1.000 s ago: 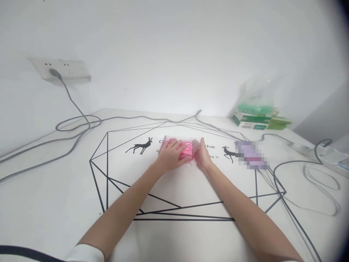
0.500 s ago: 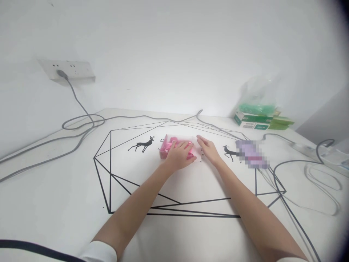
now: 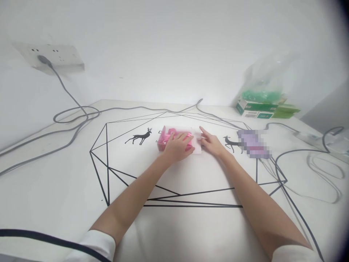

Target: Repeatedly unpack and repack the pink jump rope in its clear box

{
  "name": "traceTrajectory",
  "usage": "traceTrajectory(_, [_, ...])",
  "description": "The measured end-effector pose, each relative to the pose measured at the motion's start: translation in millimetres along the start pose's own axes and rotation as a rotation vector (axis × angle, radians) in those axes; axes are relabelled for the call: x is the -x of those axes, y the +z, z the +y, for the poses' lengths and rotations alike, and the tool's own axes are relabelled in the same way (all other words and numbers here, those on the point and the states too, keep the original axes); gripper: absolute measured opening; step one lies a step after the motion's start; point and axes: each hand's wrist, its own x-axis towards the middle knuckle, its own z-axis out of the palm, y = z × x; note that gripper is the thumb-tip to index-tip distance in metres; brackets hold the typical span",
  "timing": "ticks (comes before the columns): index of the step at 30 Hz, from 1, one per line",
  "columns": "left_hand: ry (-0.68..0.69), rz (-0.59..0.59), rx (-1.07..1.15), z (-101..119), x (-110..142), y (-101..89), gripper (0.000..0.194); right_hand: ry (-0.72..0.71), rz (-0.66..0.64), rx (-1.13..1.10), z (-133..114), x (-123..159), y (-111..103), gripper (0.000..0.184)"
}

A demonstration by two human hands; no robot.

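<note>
Pink box [image 3: 160,142] sits at the middle of the tabletop [image 3: 191,229], long side facing the person; clock read from it. At twelve, the table's back edge meets the wall [image 3: 174,47] – a thin grey cable [image 3: 120,108] runs along there, with coils at ten. Two o'clock: green-and-white cartons [image 3: 257,110], a plastic bag [image 3: 268,78] atop them. Three: a blurred purple item [image 3: 249,143], well apart from the box. Four: a dark cable [image 3: 298,213] slants off the near right. Widest room for moving opens toward six, between the forearms; a printed deer [image 3: 140,137] lies at nine.

Both forearms reach in low, from seven and five. Left hand [image 3: 177,146] lies palm down over the box, fingers slightly spread across its top, thumb at the near right – holding it against the table. Right hand [image 3: 212,143] is at three, turned toward the box's clear end; one digit points to eleven, the others bend inward, fingertips at the plastic. Whether they pinch it, I cannot tell.
</note>
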Motion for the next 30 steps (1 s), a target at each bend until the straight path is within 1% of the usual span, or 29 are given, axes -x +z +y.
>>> traceTrajectory(3, [0.001,0.015,-0.007,1,0,0.3,0.038,-0.047,-0.033,0.090,5,1,-4,0.078])
traceTrajectory(6, [-0.023,0.046,-0.026,6,0,4.2,0.037,-0.046,-0.035,0.161,7,1,-4,0.083])
traceTrajectory(10, [-0.084,0.127,-0.058,15,0,13.6,0.035,-0.048,-0.019,0.153,9,0,0,0.084])
traceTrajectory(13, [-0.104,0.163,-0.072,18,-1,18.2,0.033,-0.026,0.019,0.115,10,0,1,0.074])
traceTrajectory(16, [-0.097,0.168,-0.087,18,0,19.2,0.032,-0.009,0.082,-0.007,8,2,0,0.059])
traceTrajectory(18, [-0.089,0.169,-0.094,18,0,19.0,0.032,-0.015,0.125,-0.107,4,4,-2,0.057])
traceTrajectory(20, [-0.084,0.173,-0.095,17,0,18.7,0.032,-0.033,0.149,-0.126,0,5,-4,0.056])
traceTrajectory(25, [-0.078,0.169,-0.095,16,0,17.7,0.032,-0.102,0.097,0.078,-3,4,-3,0.049])
traceTrajectory(30, [-0.070,0.160,-0.091,14,0,17.5,0.032,-0.102,0.069,0.193,0,3,-2,0.047])
